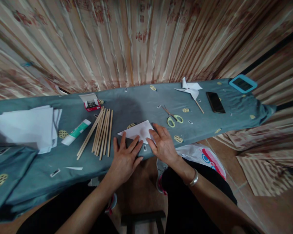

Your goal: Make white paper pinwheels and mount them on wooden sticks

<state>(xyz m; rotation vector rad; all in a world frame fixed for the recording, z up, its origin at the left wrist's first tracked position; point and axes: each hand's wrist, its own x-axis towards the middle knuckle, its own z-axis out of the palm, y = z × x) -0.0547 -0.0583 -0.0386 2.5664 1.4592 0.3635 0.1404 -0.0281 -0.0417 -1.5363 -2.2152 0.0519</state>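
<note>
A white sheet of paper folded into a triangle lies on the cloth-covered table in front of me. My left hand rests with spread fingers, its fingertips on the paper's lower left edge. At the paper's right side is my right hand, its fingers stretched out and touching the edge there. Wooden sticks lie in a loose bunch left of the paper. Scissors with light green handles lie to its right. Farther back on the right is a white paper pinwheel on a stick.
A stack of white paper, a green and white glue stick and a small open red box of metal pieces lie left. At right are a phone and a blue-framed device. Curtains hang behind the table.
</note>
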